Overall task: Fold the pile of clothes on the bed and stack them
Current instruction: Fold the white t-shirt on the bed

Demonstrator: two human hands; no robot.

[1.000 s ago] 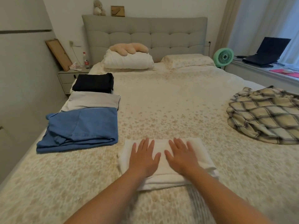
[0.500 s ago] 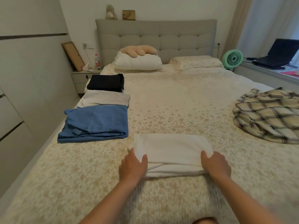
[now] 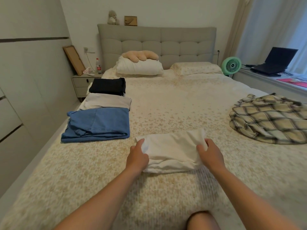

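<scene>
A folded white garment (image 3: 171, 150) sits in front of me on the bed (image 3: 174, 105). My left hand (image 3: 137, 157) grips its left end and my right hand (image 3: 210, 154) grips its right end, and its middle sags slightly between them. Along the bed's left side lie folded blue jeans (image 3: 98, 125), a folded grey garment (image 3: 108, 101) and a folded black garment (image 3: 108, 86) in a row. An unfolded plaid shirt (image 3: 269, 118) lies crumpled at the right.
Two pillows (image 3: 139, 67) and a plush toy lie by the grey headboard. A nightstand (image 3: 82, 83) with a bottle stands at the left. A green fan (image 3: 231, 65) and a laptop (image 3: 274, 63) sit on the sill at the right. My knee (image 3: 201, 220) shows at the bottom.
My hands moved from lying flat on top of the white garment to its two ends and took hold of it. It now bunches up in my grip.
</scene>
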